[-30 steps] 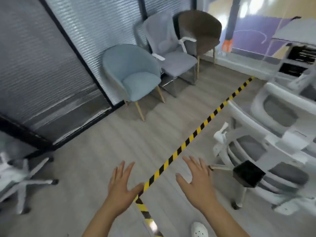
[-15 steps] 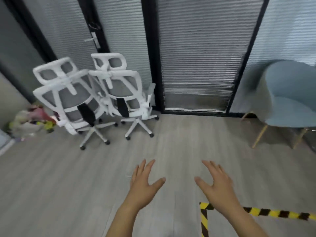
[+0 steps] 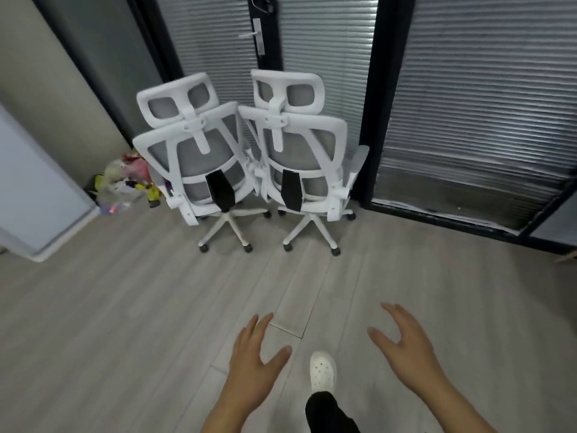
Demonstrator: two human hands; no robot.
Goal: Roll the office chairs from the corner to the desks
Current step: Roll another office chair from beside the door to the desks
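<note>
Two white office chairs are standing side by side in the corner at 12 o'clock, backs turned toward the camera. The left chair is leaning slightly to the left, its headrest tilting toward 11 o'clock; the right chair is sitting more squarely. Their frames are touching or nearly touching where the armrests meet between them. Each is showing grey mesh, a black lumbar block low on the back, and a white star base on dark castors resting on the floor, which is grey wood plank.

The left hand is hovering at 6 o'clock, palm down, its fingers lying straight and close together with the thumb spread out to the right, holding nothing. The right hand is hovering at 5 o'clock, fingers lightly curved and loosely spread, thumb pointing left, also holding nothing. Both hands are well apart from the chairs.

Between the hands, a white shoe is stepping forward below a black trouser leg.

Behind the chairs, a door with a handle and ribbed glass panels in black frames are running across the top. At 9 o'clock, a heap of colourful bags is lying against the wall beside the left chair.
</note>
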